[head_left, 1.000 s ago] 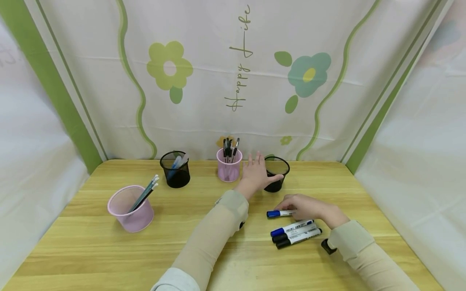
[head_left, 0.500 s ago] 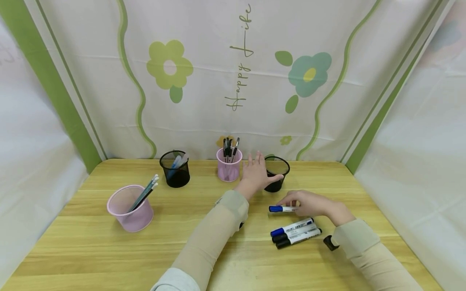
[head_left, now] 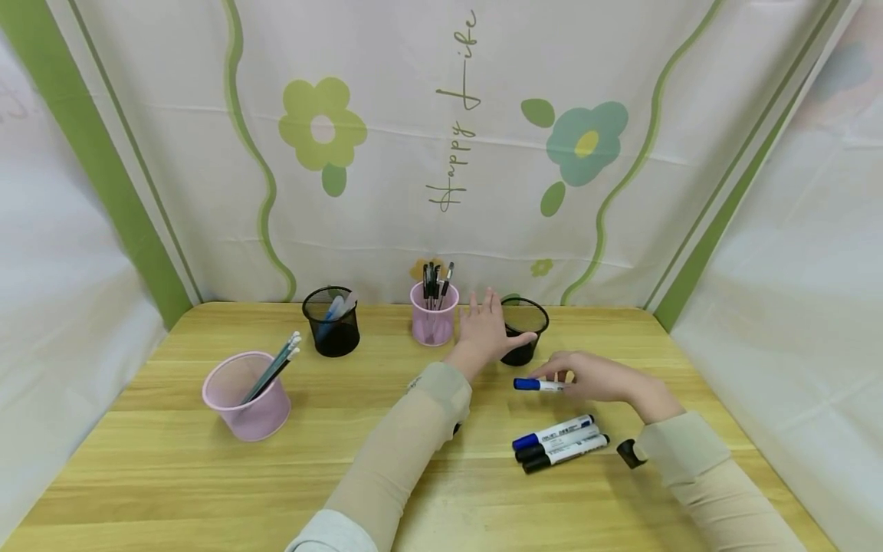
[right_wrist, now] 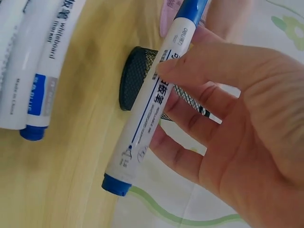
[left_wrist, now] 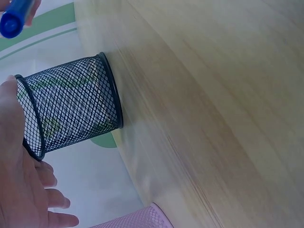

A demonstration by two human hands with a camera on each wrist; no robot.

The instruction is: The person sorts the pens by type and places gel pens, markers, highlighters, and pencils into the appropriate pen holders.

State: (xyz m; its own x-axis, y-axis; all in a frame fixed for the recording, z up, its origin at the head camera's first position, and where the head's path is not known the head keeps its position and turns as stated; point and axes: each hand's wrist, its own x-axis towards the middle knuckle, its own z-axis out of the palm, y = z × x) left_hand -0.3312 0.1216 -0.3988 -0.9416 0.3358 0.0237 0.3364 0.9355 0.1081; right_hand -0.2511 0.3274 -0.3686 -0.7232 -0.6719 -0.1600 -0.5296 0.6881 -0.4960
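A blue-capped whiteboard marker (head_left: 527, 384) is pinched between the thumb and fingers of my right hand (head_left: 599, 377), raised over the table in front of a black mesh pen cup (head_left: 520, 355). In the right wrist view the marker (right_wrist: 154, 114) slants across the cup behind it, its blue cap at the top. My left hand (head_left: 481, 333) rests at that cup's rim, fingers spread and thumb stretched across the front. The left wrist view shows the thumb and fingers of the left hand (left_wrist: 21, 185) on either side of the mesh cup's (left_wrist: 71, 102) rim.
Several whiteboard markers (head_left: 562, 443) lie side by side, front right. A pink cup (head_left: 433, 328) of black pens stands just left of my left hand. Farther left are a black mesh cup (head_left: 336, 337) with pens and a pink cup (head_left: 255, 418) with pencils. A printed curtain (head_left: 393, 215) hangs behind.
My right hand has lifted the blue-capped marker off the table and carried it slightly back, away from the other markers. My left hand has stayed at the black mesh cup.
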